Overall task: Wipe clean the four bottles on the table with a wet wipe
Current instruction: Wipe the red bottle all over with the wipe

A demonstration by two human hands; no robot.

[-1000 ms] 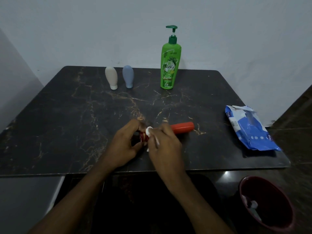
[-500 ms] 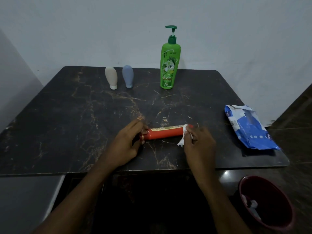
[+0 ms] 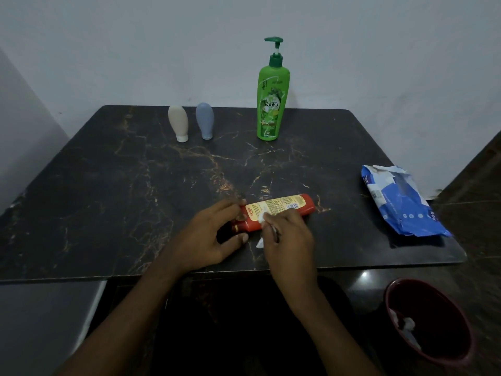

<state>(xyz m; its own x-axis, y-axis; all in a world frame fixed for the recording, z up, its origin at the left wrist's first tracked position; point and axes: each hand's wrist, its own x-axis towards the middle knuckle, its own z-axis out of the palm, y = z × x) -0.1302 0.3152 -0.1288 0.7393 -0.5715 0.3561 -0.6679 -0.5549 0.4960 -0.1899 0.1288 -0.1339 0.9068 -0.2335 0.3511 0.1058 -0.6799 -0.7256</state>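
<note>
The dark marble table (image 3: 108, 185) fills most of what I see, pushed up against a pale wall. Off its front right corner a dark red bin (image 3: 433, 346) sits on the floor with crumpled white scraps in it. A blue wipes pack (image 3: 401, 202) lies flat along the table's right edge, its flap torn open. A tall green pump bottle (image 3: 272, 104) stands upright at the back edge, a little right of the middle.

Both bare forearms reach in over the front edge. The left hand (image 3: 214, 237) lies low on the table, its fingers above and its thumb below, curled round and gripping the dark cap end of the red bottle (image 3: 287, 206). The right hand (image 3: 290, 234) comes in from the right, knuckles up, with fingers bent and pinching the wet wipe (image 3: 262, 217) against the bottle.

The red bottle lies on its side near the middle of the front edge, label up, cap to the left. Its base pokes out beyond the right hand towards the back right.

A beige bottle (image 3: 178, 123) and a blue-grey bottle (image 3: 205, 120) stand cap-down just beside each other near the back edge, left of the middle.

The wipe is a small white wad touching the label's left end, and a bit of it hangs out beneath the fingers.
</note>
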